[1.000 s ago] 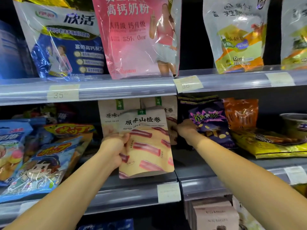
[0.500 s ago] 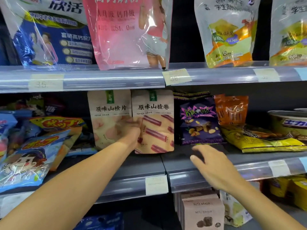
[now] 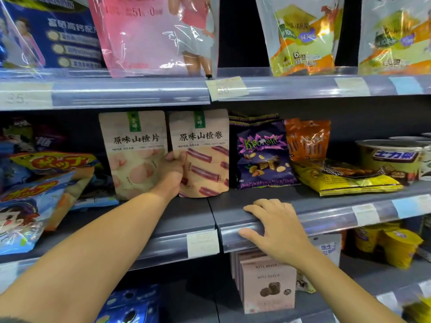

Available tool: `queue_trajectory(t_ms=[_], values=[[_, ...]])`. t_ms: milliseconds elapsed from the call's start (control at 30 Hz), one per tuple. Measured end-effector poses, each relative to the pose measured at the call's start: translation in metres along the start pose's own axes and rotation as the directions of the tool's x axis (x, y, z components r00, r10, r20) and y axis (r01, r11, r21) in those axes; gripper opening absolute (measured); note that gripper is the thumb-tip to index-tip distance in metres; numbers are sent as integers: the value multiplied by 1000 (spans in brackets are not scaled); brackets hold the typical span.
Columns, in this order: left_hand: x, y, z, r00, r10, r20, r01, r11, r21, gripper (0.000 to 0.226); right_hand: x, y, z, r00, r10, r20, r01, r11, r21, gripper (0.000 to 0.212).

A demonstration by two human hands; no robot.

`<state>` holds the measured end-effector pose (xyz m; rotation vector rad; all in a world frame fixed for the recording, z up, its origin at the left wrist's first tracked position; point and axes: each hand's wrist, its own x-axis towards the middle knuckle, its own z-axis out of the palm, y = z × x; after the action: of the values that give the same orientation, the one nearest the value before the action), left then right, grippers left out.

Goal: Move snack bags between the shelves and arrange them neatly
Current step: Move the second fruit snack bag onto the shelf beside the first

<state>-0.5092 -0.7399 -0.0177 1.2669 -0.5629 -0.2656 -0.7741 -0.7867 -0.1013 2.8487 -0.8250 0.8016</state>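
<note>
The middle shelf (image 3: 326,202) runs across in front of me. At its back two beige pouches stand upright side by side: the slices pouch (image 3: 133,155) on the left and the rolls pouch (image 3: 205,155) touching it, just beside a purple bag (image 3: 261,157). My left hand (image 3: 173,167) pinches the rolls pouch's left edge, thumb on its front. My right hand (image 3: 277,227) lies flat on the shelf's front lip, fingers relaxed, holding nothing.
</note>
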Motion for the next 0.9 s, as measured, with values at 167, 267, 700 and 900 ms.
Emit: queue_trajectory(t_ms=[167, 267, 700, 900], values=[[6, -1, -14, 987, -49, 156, 40, 998, 55, 5, 0, 2, 4, 1000, -1, -16, 1, 1000, -3, 68], [-3, -2, -21, 964, -56, 262, 5, 982, 191, 19, 0, 2, 5, 1000, -10, -26, 10, 1000, -5, 67], [1, -12, -15, 993, -83, 83, 47, 929, 367, 20, 0, 0, 2, 999, -14, -34, 15, 999, 31, 70], [-24, -7, -23, 992, -110, -63, 126, 872, 472, 27, -1, 1, 1, 1000, -14, -21, 14, 1000, 4, 69]])
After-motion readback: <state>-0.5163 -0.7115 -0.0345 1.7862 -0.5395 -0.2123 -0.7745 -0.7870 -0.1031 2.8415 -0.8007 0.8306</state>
